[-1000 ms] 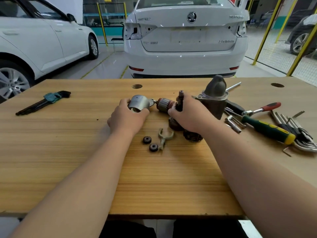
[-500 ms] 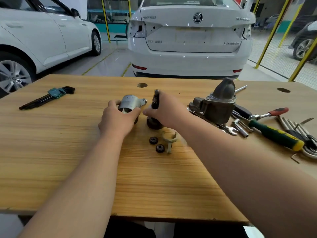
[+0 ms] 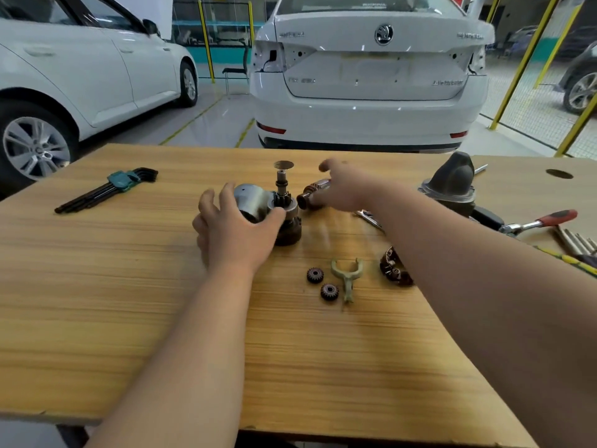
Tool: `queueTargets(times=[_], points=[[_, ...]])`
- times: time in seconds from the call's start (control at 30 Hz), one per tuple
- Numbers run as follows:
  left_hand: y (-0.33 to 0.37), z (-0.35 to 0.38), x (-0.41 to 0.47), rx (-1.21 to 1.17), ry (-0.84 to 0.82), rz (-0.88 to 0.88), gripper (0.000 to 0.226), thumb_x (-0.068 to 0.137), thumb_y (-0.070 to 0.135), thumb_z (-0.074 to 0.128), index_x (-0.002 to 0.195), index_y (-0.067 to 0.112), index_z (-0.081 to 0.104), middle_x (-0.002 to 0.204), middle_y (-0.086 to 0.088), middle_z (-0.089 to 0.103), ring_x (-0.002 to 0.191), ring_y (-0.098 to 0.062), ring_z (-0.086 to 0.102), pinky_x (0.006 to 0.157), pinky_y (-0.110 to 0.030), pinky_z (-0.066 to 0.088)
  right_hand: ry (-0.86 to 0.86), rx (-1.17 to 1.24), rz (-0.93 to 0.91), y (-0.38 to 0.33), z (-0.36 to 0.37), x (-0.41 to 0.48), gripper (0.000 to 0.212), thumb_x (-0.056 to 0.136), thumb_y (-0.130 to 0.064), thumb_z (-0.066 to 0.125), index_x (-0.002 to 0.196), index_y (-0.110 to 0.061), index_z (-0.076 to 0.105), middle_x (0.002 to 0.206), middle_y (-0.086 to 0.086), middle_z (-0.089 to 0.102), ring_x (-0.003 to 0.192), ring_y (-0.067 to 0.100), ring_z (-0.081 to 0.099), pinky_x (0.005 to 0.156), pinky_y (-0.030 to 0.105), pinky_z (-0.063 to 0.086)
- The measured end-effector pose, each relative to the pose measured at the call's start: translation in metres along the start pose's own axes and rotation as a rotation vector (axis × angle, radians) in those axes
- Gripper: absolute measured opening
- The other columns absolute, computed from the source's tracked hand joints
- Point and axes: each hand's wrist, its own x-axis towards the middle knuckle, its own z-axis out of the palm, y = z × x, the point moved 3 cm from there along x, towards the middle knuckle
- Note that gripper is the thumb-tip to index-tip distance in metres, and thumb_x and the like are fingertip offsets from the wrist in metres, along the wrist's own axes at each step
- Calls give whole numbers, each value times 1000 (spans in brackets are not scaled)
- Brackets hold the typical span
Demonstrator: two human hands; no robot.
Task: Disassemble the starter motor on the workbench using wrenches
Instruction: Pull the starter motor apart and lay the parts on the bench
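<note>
Starter motor parts lie spread on the wooden workbench (image 3: 129,318). My left hand (image 3: 232,234) is wrapped around the silver motor casing (image 3: 250,195). Right beside it the pinion shaft assembly (image 3: 281,189) stands upright on its dark base, with no hand on it. My right hand (image 3: 347,189), blurred and with fingers apart, hovers at the copper-wound armature (image 3: 310,195) lying behind the shaft. Two small gears (image 3: 313,274) and a forked lever (image 3: 347,276) lie nearer me. A dark brush part (image 3: 395,266) is half hidden by my right arm.
The grey nose housing (image 3: 452,185) stands at the right. A red-handled ratchet (image 3: 549,219), spanners (image 3: 368,216) and a green-yellow screwdriver (image 3: 575,261) lie beside it. A hex key set (image 3: 109,189) rests far left. White cars are parked beyond the bench.
My right hand set the pinion shaft upright next to the casing, let go of it and moved right to the armature. My left hand stayed on the casing.
</note>
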Motion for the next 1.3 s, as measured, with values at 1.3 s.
queueTargets(times=[1.3], points=[[10, -34, -1, 144, 84, 134, 69, 67, 52, 70, 129, 34, 45, 138, 1, 30, 125, -26, 22, 101, -40, 29, -39, -424, 33, 12, 17, 3, 25, 92, -7, 47, 115, -7, 57, 120, 13, 55, 96, 30, 56, 73, 35, 48]])
